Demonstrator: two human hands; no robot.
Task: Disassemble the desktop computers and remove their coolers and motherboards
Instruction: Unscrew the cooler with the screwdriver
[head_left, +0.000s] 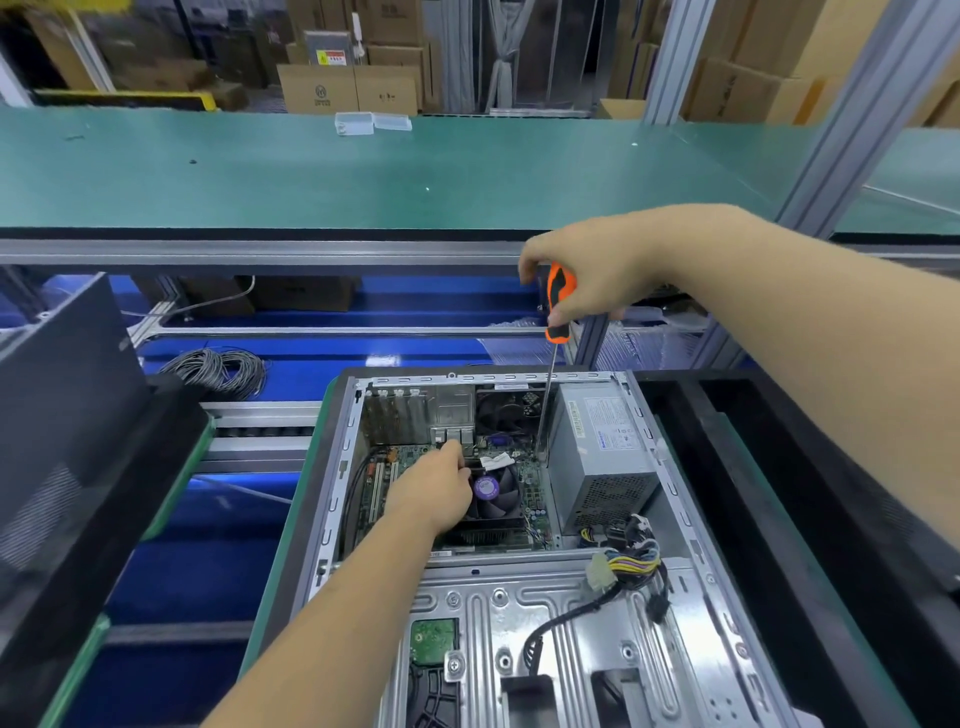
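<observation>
An open desktop computer case (691, 525) lies on its side in front of me. Inside sit the green motherboard (535, 488) and a black cooler fan (496, 493) with a purple hub sticker. My left hand (434, 488) reaches into the case and holds the cooler's left edge, fingers curled at its top corner. My right hand (597, 270) grips the orange-and-black handle of a long screwdriver (545, 410). Its shaft stands nearly upright, and the tip meets the board just right of the cooler, beside the grey power supply (602, 452).
A bundle of coloured power cables (631, 566) lies over the drive cage (545, 623) at the front. A black case panel (67, 415) leans at the left. A grey cable coil (218, 366) lies behind. A green shelf (363, 171) spans overhead.
</observation>
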